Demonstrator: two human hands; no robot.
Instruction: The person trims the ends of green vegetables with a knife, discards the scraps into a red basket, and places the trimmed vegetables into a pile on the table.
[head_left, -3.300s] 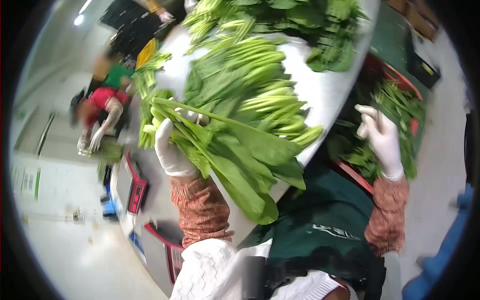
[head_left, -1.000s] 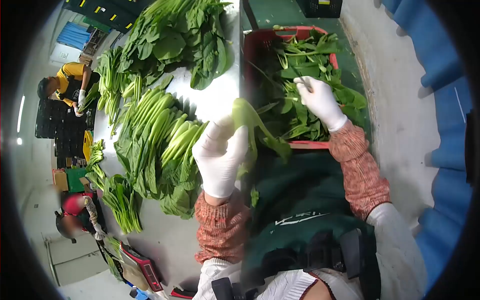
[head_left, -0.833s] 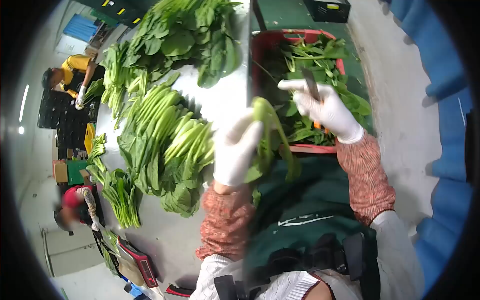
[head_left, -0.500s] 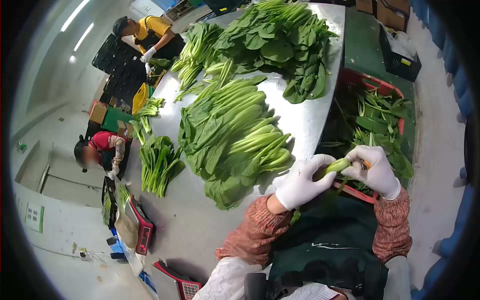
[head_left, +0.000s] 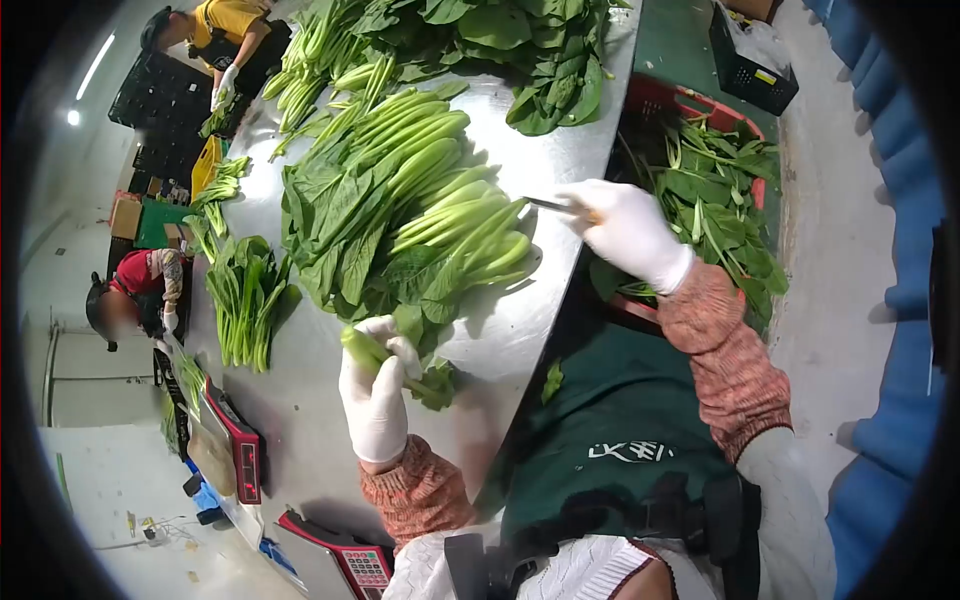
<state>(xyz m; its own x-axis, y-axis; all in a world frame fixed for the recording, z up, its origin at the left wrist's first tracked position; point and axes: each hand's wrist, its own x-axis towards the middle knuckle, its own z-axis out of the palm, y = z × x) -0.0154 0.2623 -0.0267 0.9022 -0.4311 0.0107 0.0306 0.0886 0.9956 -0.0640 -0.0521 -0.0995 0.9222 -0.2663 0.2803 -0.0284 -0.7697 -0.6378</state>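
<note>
My left hand (head_left: 374,405), in a white glove, is closed around a leafy green vegetable (head_left: 364,348). Its pale stem end points up out of the fingers, and its leaves hang to the right over the metal table. My right hand (head_left: 638,238), also gloved, grips a small knife (head_left: 548,205) whose dark blade points left toward the pile. Much of the knife's handle is hidden by the fingers. Between and beyond my hands lies a large pile of leafy greens (head_left: 400,190), stem ends facing right.
A red crate (head_left: 755,125) of loose leaves stands below the table's right edge. More greens (head_left: 245,305) lie at left, near red scales (head_left: 240,450). Another scale (head_left: 345,555) is near me. Two co-workers, in yellow (head_left: 232,18) and red (head_left: 135,272), stand across the table (head_left: 330,420).
My hands have come apart. The left has carried the vegetable leftward over the table; the right has moved up and left with the knife. My view has shifted, too.
</note>
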